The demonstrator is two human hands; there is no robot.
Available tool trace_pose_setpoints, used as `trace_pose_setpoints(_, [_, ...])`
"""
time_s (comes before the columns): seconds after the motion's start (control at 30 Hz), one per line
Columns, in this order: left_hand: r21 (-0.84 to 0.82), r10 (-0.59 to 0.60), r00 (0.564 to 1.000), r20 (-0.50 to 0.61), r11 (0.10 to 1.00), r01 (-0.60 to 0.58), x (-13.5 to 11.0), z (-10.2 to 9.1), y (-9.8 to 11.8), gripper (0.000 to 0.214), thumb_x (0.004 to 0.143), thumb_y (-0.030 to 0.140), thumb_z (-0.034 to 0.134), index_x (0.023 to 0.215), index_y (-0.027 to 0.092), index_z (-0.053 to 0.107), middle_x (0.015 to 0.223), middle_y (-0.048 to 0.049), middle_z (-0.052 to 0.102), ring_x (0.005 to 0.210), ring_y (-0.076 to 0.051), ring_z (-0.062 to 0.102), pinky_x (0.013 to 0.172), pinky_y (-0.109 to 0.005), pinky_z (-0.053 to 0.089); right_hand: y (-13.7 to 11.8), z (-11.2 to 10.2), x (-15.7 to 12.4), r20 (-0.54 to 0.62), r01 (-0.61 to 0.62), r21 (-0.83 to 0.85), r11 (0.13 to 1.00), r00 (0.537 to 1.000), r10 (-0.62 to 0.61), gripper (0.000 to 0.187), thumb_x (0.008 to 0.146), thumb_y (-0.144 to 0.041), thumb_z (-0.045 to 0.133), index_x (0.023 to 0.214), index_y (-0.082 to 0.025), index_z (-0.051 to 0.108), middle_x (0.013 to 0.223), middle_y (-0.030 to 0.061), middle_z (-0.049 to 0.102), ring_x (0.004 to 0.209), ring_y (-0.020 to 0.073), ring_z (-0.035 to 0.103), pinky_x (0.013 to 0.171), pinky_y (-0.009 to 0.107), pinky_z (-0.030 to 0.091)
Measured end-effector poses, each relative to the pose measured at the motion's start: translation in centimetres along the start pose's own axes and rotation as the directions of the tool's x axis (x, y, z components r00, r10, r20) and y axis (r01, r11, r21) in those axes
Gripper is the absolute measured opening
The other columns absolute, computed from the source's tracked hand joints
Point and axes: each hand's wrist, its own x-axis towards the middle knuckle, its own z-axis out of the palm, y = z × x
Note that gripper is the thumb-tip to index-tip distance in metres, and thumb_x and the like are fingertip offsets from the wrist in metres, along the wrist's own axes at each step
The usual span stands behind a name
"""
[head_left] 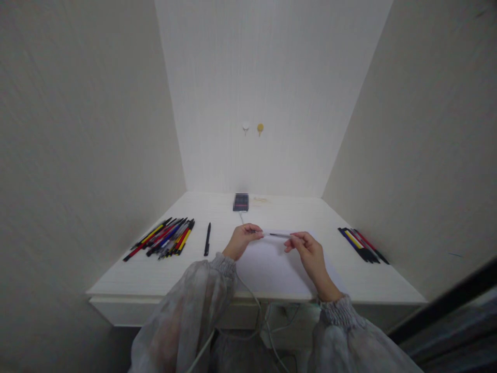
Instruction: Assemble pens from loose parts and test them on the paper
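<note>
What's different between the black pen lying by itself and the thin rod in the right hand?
The black pen lies on the white desk, while the thin rod is held in the right hand. The black pen points away from the person; the thin rod runs crosswise. The black pen also looks thicker than the thin rod. Both are long, slim and dark.

The thin, dark-tipped grey tube (280, 235) looks plastic; the white rectangular sheet (272, 269) is matt paper — the white desk (128, 280) faintly wood-grained, the sheer grey sleeves (190, 300) crinkled cloth.
</note>
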Motion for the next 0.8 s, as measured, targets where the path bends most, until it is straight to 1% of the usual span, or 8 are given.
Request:
trace_pose_setpoints(0.1, [0.021,0.015,1.0,0.002,1.0,-0.015,0.0,-0.1,-0.1,0.025,0.049,0.023,0.074,0.07,0.013,0.063,0.067,-0.0016,0.062,0.064,-0.012,0.055,0.066,-0.026,0.042,0.2,-0.2,0.0,-0.017,-0.03,-0.158,0.987,0.999,0.028,0.036,0.078,-0.049,0.043,0.058,-0.019,0.049,0.044,-0.0009,0.056,0.043,0.0133,0.053,0.052,0.026,0.043])
trace_pose_setpoints(0.2, [0.023,0.016,1.0,0.001,1.0,-0.016,0.0,-0.2,-0.3,0.025,0.05,0.023,0.074,0.071,0.013,0.063,0.068,-0.0016,0.062,0.064,-0.012,0.056,0.067,-0.026,0.041,0.7,-0.2,0.2,-0.014,-0.054,-0.243,0.969,0.999,0.053,0.042,0.079,-0.05,0.04,0.052,-0.019,0.048,0.036,-0.0026,0.047,0.037,0.0124,0.048,0.046,0.025,0.039])
trace_pose_setpoints(0.37, [-0.008,-0.002,1.0,-0.004,1.0,0.002,0.2,-0.4,-0.4,0.024,0.052,0.021,0.073,0.072,0.013,0.063,0.066,-0.0012,0.063,0.065,-0.012,0.057,0.068,-0.027,0.042,1.1,-0.3,0.4,-0.003,0.078,-0.071,0.994,0.997,-0.078,0.03,0.072,-0.043,0.054,0.088,-0.018,0.054,0.06,-0.0002,0.061,0.058,0.0153,0.059,0.061,0.028,0.045])
trace_pose_setpoints(0.43, [-0.021,-0.004,1.0,-0.016,1.0,0.004,0.2,-0.4,-0.4,0.024,0.052,0.02,0.073,0.072,0.013,0.063,0.067,-0.001,0.063,0.065,-0.012,0.057,0.068,-0.027,0.042,1.1,-0.3,0.4,0.002,0.09,-0.029,0.996,0.996,-0.09,0.03,0.072,-0.041,0.055,0.091,-0.018,0.053,0.068,0.0018,0.064,0.068,0.0167,0.061,0.069,0.03,0.046])
trace_pose_setpoints(0.5, [-0.023,-0.006,1.0,-0.017,1.0,0.006,0.3,-0.4,-0.5,0.024,0.052,0.02,0.073,0.072,0.013,0.063,0.067,-0.0009,0.063,0.065,-0.012,0.057,0.068,-0.026,0.042,1.1,-0.4,0.2,0.001,0.064,-0.063,0.996,0.998,-0.064,0.026,0.074,-0.039,0.052,0.088,-0.018,0.054,0.067,0.0026,0.064,0.07,0.0173,0.061,0.072,0.031,0.045])
trace_pose_setpoints(0.6, [-0.017,-0.011,1.0,-0.011,1.0,0.01,0.2,-0.3,-0.4,0.023,0.052,0.019,0.073,0.071,0.013,0.063,0.066,-0.0007,0.063,0.064,-0.011,0.057,0.067,-0.025,0.041,0.9,-0.4,0.1,-0.009,0.041,-0.175,0.984,0.999,-0.043,0.025,0.078,-0.041,0.046,0.076,-0.017,0.056,0.058,0.0012,0.062,0.06,0.0158,0.059,0.066,0.028,0.045])
trace_pose_setpoints(0.7, [-0.009,-0.02,1.0,-0.01,1.0,0.019,0.2,-0.2,-0.4,0.023,0.052,0.019,0.073,0.071,0.012,0.062,0.065,-0.0003,0.063,0.063,-0.011,0.056,0.067,-0.025,0.041,0.7,-0.4,0.2,0.008,0.044,-0.322,0.946,0.999,-0.043,0.038,0.082,-0.042,0.038,0.055,-0.018,0.051,0.046,-0.0001,0.055,0.048,0.0131,0.053,0.056,0.025,0.042])
trace_pose_setpoints(0.8, [-0.005,-0.024,1.0,-0.01,1.0,0.024,0.2,-0.3,-0.4,0.023,0.052,0.019,0.073,0.071,0.012,0.062,0.065,-0.0002,0.063,0.062,-0.01,0.056,0.066,-0.024,0.041,0.9,-0.5,0.3,0.031,0.071,-0.361,0.93,0.997,-0.064,0.036,0.081,-0.042,0.039,0.061,-0.017,0.055,0.05,0.0004,0.056,0.05,0.0133,0.053,0.054,0.024,0.041])
